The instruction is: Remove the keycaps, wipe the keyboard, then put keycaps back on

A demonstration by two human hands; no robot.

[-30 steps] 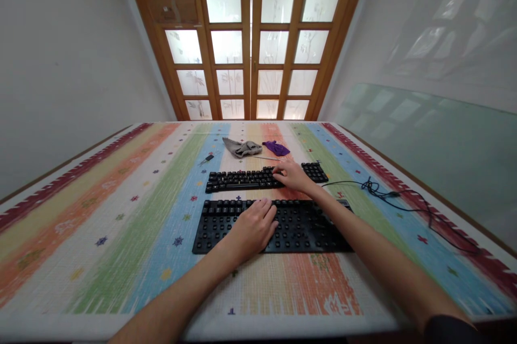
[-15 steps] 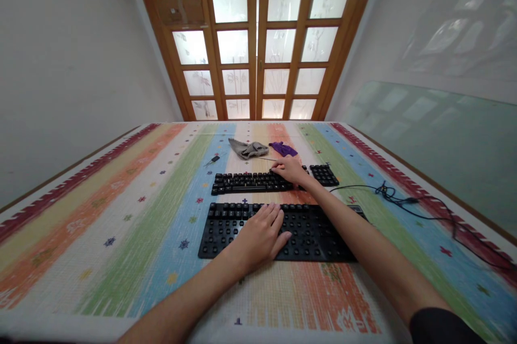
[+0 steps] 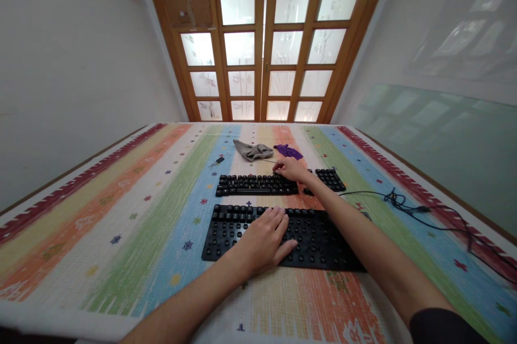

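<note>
A black keyboard base [image 3: 311, 231] with most of its keycaps off lies on the striped cloth; its top row still has caps. My left hand [image 3: 266, 236] rests flat on it, fingers spread, thumb apart. Beyond the base, loose black keycaps [image 3: 250, 183] are laid out in keyboard order, with a separate block of keycaps [image 3: 330, 179] at the right. My right hand [image 3: 291, 169] is over the upper edge of the laid-out caps, fingertips pinched together. What those fingertips hold, if anything, is too small to make out. A thin rod [image 3: 266, 160] lies just beyond them.
A grey cloth [image 3: 253, 151] and a purple cloth [image 3: 288, 152] lie beyond the keycaps. A small black object [image 3: 219, 161] sits to their left. A black cable [image 3: 404, 203] trails across the right side of the striped tablecloth [image 3: 133, 215].
The whole view has shifted slightly, moving the table items to the right in the picture. The near side of the keyboard base has turned a little. Both hands keep nearly the same poses.
</note>
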